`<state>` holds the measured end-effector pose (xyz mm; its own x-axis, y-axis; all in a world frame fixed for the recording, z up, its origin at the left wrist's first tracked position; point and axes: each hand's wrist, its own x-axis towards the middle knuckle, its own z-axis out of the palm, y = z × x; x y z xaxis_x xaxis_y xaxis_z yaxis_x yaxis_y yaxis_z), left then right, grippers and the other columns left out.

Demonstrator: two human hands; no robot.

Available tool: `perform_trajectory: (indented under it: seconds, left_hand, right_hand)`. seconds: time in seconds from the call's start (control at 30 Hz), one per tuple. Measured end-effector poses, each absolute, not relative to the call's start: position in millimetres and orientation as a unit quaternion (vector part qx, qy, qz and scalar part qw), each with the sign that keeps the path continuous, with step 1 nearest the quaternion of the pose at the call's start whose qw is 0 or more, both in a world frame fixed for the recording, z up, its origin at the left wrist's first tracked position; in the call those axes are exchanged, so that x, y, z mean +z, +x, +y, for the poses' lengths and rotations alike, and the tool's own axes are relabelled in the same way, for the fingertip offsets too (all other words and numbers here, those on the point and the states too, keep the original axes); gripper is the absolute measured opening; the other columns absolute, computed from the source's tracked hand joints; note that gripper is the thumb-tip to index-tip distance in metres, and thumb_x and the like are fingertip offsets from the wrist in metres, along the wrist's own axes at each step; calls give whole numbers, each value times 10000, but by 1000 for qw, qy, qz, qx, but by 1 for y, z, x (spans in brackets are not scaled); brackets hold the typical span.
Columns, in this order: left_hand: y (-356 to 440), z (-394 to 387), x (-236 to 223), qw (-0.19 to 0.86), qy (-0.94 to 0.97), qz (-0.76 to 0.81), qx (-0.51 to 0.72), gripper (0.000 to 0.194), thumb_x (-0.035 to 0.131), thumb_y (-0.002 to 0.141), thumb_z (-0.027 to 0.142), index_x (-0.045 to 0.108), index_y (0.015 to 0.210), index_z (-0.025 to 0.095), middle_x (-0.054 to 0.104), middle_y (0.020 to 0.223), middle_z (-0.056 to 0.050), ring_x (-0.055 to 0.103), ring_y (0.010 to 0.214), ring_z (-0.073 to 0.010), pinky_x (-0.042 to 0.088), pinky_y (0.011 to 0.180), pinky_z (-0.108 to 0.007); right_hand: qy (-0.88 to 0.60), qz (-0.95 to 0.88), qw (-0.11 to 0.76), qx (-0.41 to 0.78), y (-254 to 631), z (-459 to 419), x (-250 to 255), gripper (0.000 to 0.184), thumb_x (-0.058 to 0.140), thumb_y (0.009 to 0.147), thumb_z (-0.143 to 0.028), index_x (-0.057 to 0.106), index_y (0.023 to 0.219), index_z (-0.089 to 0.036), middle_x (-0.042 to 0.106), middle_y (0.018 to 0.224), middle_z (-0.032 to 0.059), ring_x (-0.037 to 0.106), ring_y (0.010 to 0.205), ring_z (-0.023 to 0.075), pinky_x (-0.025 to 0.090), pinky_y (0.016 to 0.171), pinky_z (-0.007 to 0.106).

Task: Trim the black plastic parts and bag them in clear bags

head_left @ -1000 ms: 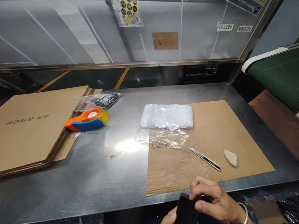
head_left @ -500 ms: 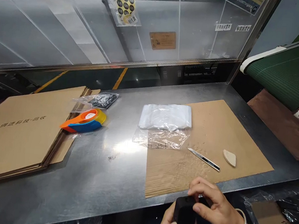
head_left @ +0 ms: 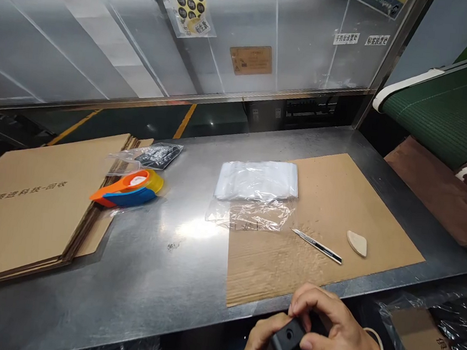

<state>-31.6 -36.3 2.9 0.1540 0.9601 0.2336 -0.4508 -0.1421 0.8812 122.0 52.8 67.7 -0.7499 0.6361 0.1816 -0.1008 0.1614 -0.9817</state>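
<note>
Both my hands hold a small black box-shaped device [head_left: 284, 340] at the bottom of the view, just in front of the steel table's near edge. My left hand [head_left: 256, 347] grips it from below and the left. My right hand [head_left: 332, 330], with a silver bangle on the wrist, closes over its top and right side. A small round hole shows on the device's upper face. Just beyond my hands lies a brown cardboard mat [head_left: 323, 229] with a thin utility knife [head_left: 316, 246] and a pale wedge-shaped piece [head_left: 356, 243] on it.
On the steel table [head_left: 165, 268] sit a stack of clear plastic bags [head_left: 258, 180], an orange and blue tape dispenser [head_left: 127, 189], a bagged black item [head_left: 156, 156] and flat cartons [head_left: 26, 203] at left. A clear screen stands behind; a green conveyor [head_left: 452, 114] at right.
The black device has tilted and dropped lower in my hands, its end face with the hole now turned up. My left hand has wrapped further around it.
</note>
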Motion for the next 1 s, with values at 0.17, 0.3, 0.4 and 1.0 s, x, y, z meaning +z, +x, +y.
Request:
perform_trajectory:
  seconds: [0.17,0.3,0.4,1.0]
  left_hand:
    - [-40,-29,5,548,541,273,577,543,527,731,519,461,1241,345,613,975,-84,578,879,-271,433,757,-433]
    - [-47,-23,7,538,571,273,558,604,577,719,384,383,1291,377,576,1097,-89,548,963,-284,412,812,-463]
    - [-50,-23,7,500,588,295,564,624,599,706,333,385,1292,357,563,1098,-98,543,961,-278,419,809,-452]
    - [-44,-44,-19,397,508,514,566,665,650,625,206,433,1248,291,468,1213,-81,455,1130,-266,355,976,-401]
  right_hand:
    - [-175,-697,291,632,122,53,68,242,586,795,-295,533,1008,-195,515,874,38,465,640,109,412,608,260]
    - [-174,-702,276,633,125,52,67,277,567,807,-278,518,1066,-193,551,919,58,482,668,118,432,636,275]
    - [-185,-706,271,628,127,53,63,298,532,838,-293,496,1114,-185,572,961,79,518,703,128,455,662,283]
    - [-625,-748,213,68,211,162,-31,361,409,782,-154,562,1109,-135,555,1093,165,453,1051,313,369,870,504]
